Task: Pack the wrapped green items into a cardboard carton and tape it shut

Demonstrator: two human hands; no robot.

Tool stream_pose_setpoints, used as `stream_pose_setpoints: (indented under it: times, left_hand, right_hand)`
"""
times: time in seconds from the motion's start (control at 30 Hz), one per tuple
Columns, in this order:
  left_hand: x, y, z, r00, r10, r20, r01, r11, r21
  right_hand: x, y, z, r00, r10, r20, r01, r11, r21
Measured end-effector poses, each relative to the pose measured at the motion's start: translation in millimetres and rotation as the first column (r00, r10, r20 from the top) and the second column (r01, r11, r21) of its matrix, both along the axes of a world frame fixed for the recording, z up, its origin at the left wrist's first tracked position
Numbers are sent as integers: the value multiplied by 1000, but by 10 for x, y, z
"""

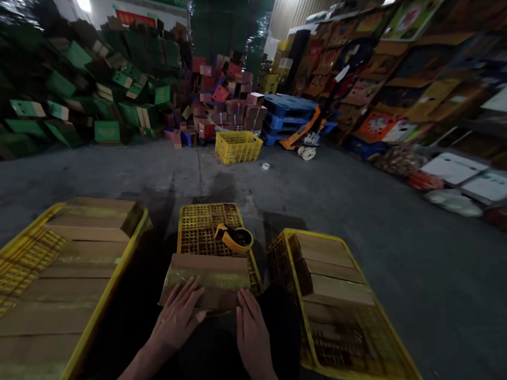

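In front of me a brown cardboard box (227, 278) lies on an upturned yellow plastic crate (196, 229), with shiny tape along its top. My left hand (177, 316) rests on the box's near left part, fingers stretched out over the tape. At the near right corner, my right hand (251, 324) touches the box with its fingers extended and close together. Behind the box, on the crate, sits a yellow tape dispenser (235, 238); neither hand touches it.
On my left stands a yellow crate (114, 280) with several cardboard boxes; another yellow crate (348, 244) with boxes is on my right. Farther off are a yellow basket (239, 148), a tape roll (265, 166), an orange pallet jack (304, 134), blue pallets (289, 107) and heaped green boxes (108, 131).
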State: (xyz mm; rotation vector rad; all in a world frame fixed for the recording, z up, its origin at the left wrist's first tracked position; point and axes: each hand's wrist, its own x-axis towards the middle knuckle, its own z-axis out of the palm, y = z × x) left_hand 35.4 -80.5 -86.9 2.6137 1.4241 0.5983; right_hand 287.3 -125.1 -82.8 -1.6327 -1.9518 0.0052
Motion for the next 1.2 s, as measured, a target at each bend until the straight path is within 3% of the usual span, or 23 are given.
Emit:
stream_pose_setpoints:
  times: [0.1, 0.2, 0.43, 0.67, 0.83, 1.0, 1.1, 1.2]
  left_hand:
    - [-263, -13, -67, 995, 103, -17, -103, 995, -3]
    - [-318, -35, -84, 977, 213, -14, -213, 977, -9]
    - [-219, 18, -81, 967, 253, 44, -255, 965, 59]
    - [-242, 253, -56, 956, 276, 98, -282, 958, 56]
    - [-236, 285, -120, 963, 210, 168, -224, 972, 65]
    - [-216, 230, -163, 935, 271, 228, -280, 960, 5]
    - [-187, 186, -136, 887, 391, 247, -367, 920, -138]
    - [-160, 157, -78, 822, 512, 250, -422, 842, -337]
  right_hand:
    - [80, 76, 22, 1000, 14, 14, -14, 1000, -1]
    - [69, 201, 14, 999, -26, 46, 25, 1000, 9]
    - [-453, 450, -94, 973, -131, 188, 131, 991, 15]
    - [-1049, 586, -1, 977, 96, 189, -91, 995, -35]
    - [-1227, 594, 64, 966, 187, 179, -179, 982, -61]
    - [-918, 528, 115, 977, 160, 142, -149, 985, -89]
    - [-441, 440, 126, 999, -36, 14, 37, 988, -149]
    - [-9, 334, 96, 923, -261, -282, 142, 913, -382]
